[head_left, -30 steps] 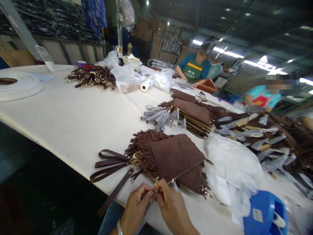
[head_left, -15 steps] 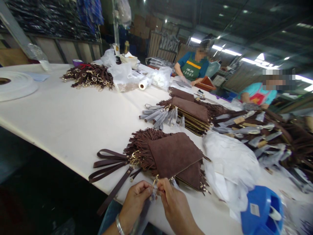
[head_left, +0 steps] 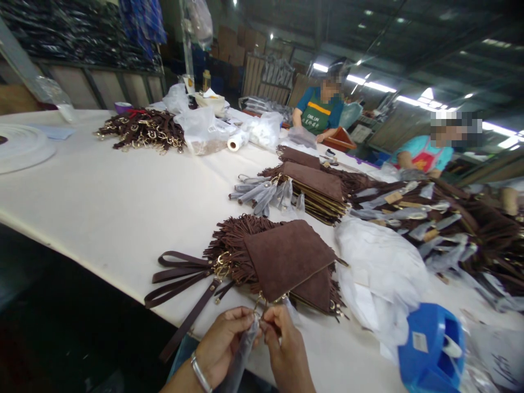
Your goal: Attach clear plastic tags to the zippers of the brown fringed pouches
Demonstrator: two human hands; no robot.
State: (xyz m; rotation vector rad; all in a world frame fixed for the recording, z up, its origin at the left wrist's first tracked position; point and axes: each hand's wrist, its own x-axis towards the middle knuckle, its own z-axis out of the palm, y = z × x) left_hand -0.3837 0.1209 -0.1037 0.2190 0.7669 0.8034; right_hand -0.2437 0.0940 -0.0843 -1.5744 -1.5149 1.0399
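At the table's near edge, my left hand (head_left: pixel 223 341) pinches a wrist strap in a clear plastic sleeve (head_left: pixel 242 355), just below its gold clasp. The fingers of my right hand (head_left: pixel 286 346) are closed against the sleeve's top end; exactly what they pinch is partly hidden. Just beyond both hands lies a small stack of brown suede pouches (head_left: pixel 290 256) with fringes and gold hardware, and the held strap hangs from this stack's near side. Bare brown wrist straps (head_left: pixel 180 273) spread leftward from the same stack.
Behind lies another pouch stack (head_left: pixel 311 180) with sleeved straps. White plastic bags (head_left: pixel 380 267) and a blue tape dispenser (head_left: pixel 432 346) stand at right. A heap of straps with clasps (head_left: pixel 141 130) and a white roll (head_left: pixel 24 148) lie far left. Two people work across the table (head_left: pixel 123 202).
My hands have shifted slightly down along the strap, and the plastic sleeve now shows more clearly below the clasp. The whole view has moved a little. The pouches stay in place.
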